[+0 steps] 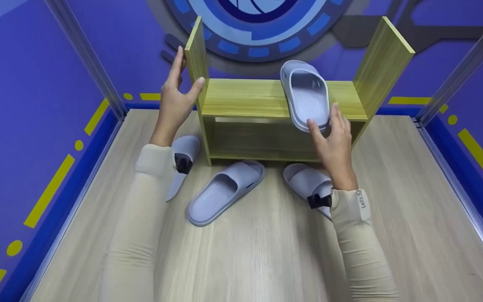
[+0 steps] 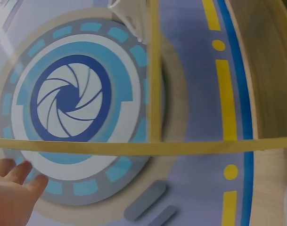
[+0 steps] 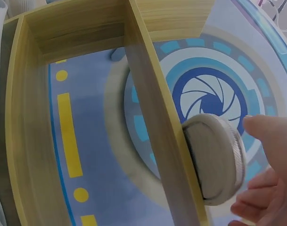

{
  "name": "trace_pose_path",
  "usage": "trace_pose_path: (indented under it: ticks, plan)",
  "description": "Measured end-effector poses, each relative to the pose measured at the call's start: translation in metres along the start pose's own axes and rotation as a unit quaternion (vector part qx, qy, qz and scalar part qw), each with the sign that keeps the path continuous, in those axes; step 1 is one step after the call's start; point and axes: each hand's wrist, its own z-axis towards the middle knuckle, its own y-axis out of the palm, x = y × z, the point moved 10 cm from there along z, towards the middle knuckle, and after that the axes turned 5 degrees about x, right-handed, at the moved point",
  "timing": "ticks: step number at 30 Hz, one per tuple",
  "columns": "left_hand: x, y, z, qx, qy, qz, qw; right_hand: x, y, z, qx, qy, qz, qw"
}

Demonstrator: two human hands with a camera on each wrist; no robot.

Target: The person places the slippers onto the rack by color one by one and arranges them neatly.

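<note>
"Item's location?"
"Upper board of the shelf [image 1: 245, 98], right of middle: one slipper [image 1: 310, 94], heel overhanging the near edge."
"Handling?"
"Likely light, pliable, not fragile; best taken by the heel's sides."
"Appearance?"
"Pale grey, backless, toe pointing far."
"Hands?"
"Left hand [image 1: 177, 94] spread at the shelf's left end; right hand [image 1: 335, 140] loosely splayed around the heel, contact unclear."

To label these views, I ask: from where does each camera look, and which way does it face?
Head: on the head, facing forward and down at shelf and slippers; left hand, right hand and sleeves show.
Left wrist: on that wrist, facing shelf edges and wall emblem; left hand partly shows.
Right wrist: on that wrist, facing shelf and one slipper; right hand partly shows.
Both wrist views share shelf and emblem.
</note>
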Motion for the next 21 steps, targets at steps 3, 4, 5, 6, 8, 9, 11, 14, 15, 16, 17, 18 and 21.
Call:
trace_pose_path:
  ticks: [3, 4, 5, 6, 8, 9, 11, 14, 15, 16, 17, 18, 21]
  plan:
    - [-0.007, 0.001, -0.008, -0.001, 0.002, 0.023, 0.9997, -0.003, -0.009, 0.005, 0.012, -0.019, 0.012, 1.000]
    - [-0.009, 0.001, -0.010, -0.001, 0.005, 0.028, 0.9996, -0.004, -0.012, 0.006, 0.015, -0.023, 0.015, 1.000]
    - [-0.012, 0.001, -0.013, -0.001, 0.008, 0.031, 0.9995, -0.004, -0.015, 0.008, 0.019, -0.028, 0.018, 0.999]
    - [-0.015, 0.002, -0.016, -0.002, 0.010, 0.033, 0.9994, -0.004, -0.019, 0.010, 0.023, -0.032, 0.020, 0.999]
    - [-0.021, 0.002, -0.022, -0.002, 0.012, 0.037, 0.9992, -0.003, -0.026, 0.014, 0.031, -0.041, 0.026, 0.998]
    - [-0.025, 0.002, -0.026, -0.002, 0.010, 0.039, 0.9992, -0.003, -0.030, 0.016, 0.036, -0.045, 0.033, 0.998]
    - [-0.031, 0.003, -0.033, -0.002, 0.013, 0.044, 0.9990, -0.004, -0.038, 0.021, 0.047, -0.059, 0.041, 0.996]
    - [-0.041, 0.006, -0.046, -0.011, 0.011, 0.054, 0.9984, -0.006, -0.051, 0.028, 0.062, -0.077, 0.048, 0.994]
    - [-0.046, 0.007, -0.050, -0.018, 0.008, 0.060, 0.9980, -0.006, -0.055, 0.031, 0.067, -0.080, 0.047, 0.993]
    - [-0.050, 0.009, -0.055, -0.026, 0.007, 0.064, 0.9976, -0.007, -0.060, 0.033, 0.074, -0.084, 0.045, 0.993]
    - [-0.055, 0.012, -0.059, -0.037, 0.001, 0.069, 0.9969, -0.008, -0.065, 0.036, 0.081, -0.087, 0.045, 0.992]
    - [-0.060, 0.014, -0.064, -0.048, -0.004, 0.074, 0.9960, -0.009, -0.070, 0.038, 0.088, -0.089, 0.042, 0.991]
    - [-0.077, 0.020, -0.077, -0.082, -0.019, 0.091, 0.9923, -0.011, -0.083, 0.047, 0.103, -0.091, 0.033, 0.990]
